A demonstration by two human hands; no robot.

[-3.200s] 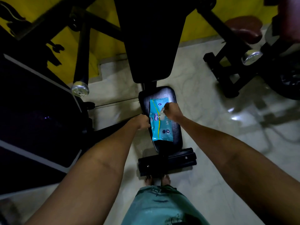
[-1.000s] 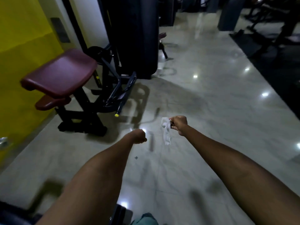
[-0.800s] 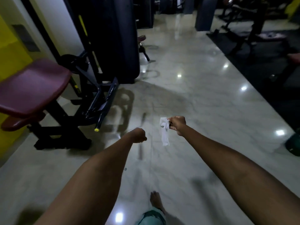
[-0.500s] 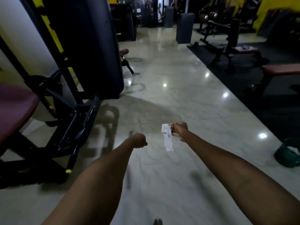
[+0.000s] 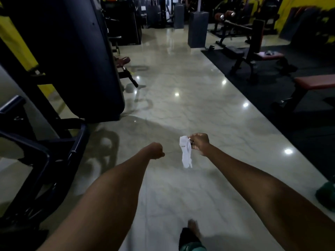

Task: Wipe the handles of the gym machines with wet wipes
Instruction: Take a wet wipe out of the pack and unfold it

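Right hand [image 5: 199, 144] pinching white wet wipe [image 5: 186, 153] hanging beside it, left hand [image 5: 156, 150] fisted, empty, nearby

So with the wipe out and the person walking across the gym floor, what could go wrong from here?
The wet wipe hangs loose, pinched only at its top by the right hand, so it may slip and fall to the floor. The floor is glossy and the foot looks bare, so slipping seems possible. Dim light could hide the machine frame close on the left.
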